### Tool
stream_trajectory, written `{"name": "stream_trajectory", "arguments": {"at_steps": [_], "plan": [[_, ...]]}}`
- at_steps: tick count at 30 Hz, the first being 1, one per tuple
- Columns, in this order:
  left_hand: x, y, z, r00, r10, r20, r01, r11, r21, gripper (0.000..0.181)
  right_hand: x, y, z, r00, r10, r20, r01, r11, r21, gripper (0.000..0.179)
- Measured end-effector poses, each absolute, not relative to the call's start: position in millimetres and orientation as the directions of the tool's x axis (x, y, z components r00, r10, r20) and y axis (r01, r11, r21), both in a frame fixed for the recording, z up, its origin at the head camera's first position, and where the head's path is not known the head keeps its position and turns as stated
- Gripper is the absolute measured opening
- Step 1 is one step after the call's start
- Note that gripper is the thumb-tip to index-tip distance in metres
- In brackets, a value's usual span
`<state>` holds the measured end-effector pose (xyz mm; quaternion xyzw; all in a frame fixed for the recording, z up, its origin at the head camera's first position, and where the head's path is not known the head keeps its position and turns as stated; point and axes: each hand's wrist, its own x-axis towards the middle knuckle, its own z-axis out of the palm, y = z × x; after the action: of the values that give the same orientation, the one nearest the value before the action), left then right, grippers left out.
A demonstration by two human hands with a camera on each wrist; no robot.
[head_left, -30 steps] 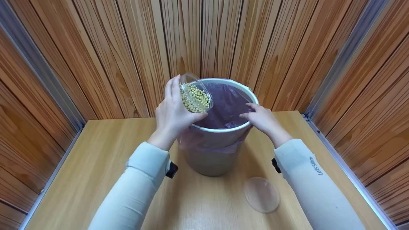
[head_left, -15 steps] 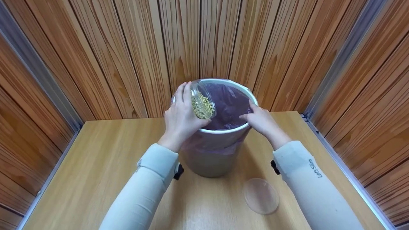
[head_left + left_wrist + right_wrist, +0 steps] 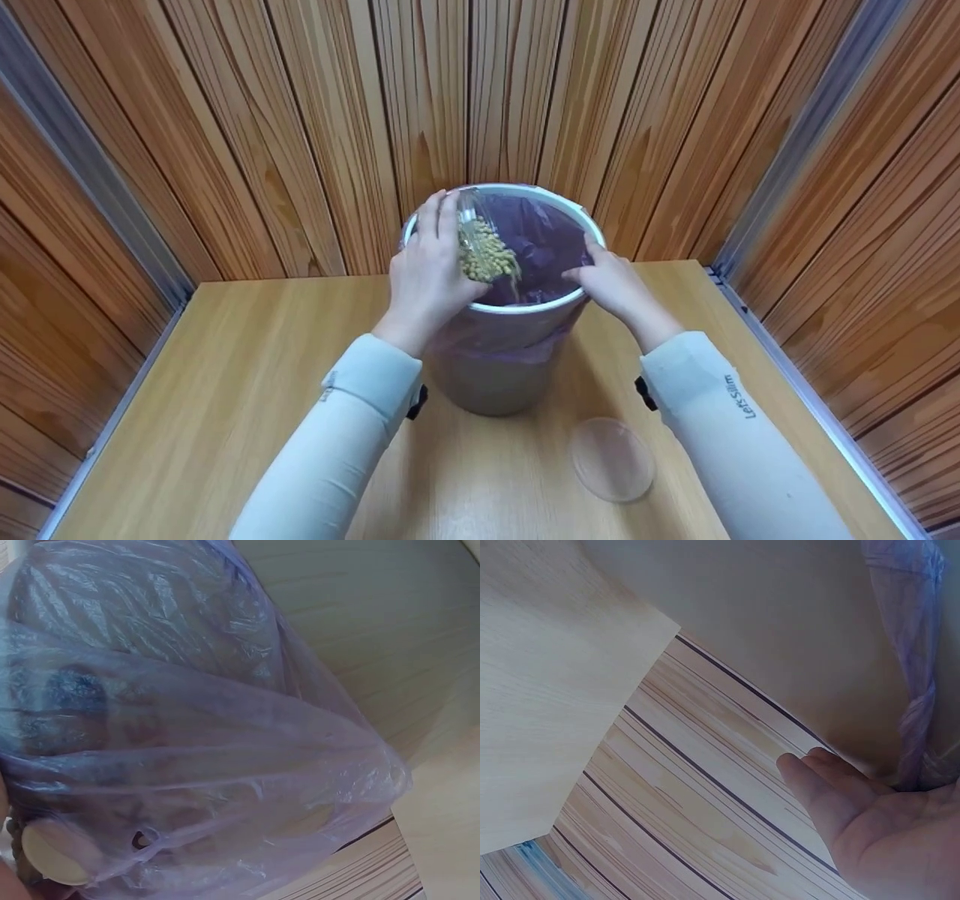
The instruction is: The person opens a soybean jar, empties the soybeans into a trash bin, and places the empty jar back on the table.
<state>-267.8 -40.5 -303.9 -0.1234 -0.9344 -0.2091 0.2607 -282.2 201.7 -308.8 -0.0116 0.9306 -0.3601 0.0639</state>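
The bin liner (image 3: 187,720) is glossy, wrinkled plastic.

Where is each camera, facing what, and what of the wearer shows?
Head: on the head, facing forward and down at the bin and clear container; left grip, right grip and sleeves show.
Left wrist: on that wrist, facing the bin's outside, draped in purple bag; a sliver of skin shows, lower left.
Right wrist: on that wrist, facing the bin's outside and striped wall; fingers show, lower right.
Shared: both wrist views show the bag.
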Motion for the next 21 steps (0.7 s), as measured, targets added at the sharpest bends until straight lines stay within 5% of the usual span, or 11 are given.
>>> {"name": "stream_trajectory", "arguments": {"at_steps": [21], "plan": [[-267.0,-37.7,-303.0,-0.820,0.152,0.552,0.334,0.910,0.245,0.114,-282.7,201.1,-308.9,-0.992,-0.059,-0.112,0.033,0.736,-0.676,0.078]]}}
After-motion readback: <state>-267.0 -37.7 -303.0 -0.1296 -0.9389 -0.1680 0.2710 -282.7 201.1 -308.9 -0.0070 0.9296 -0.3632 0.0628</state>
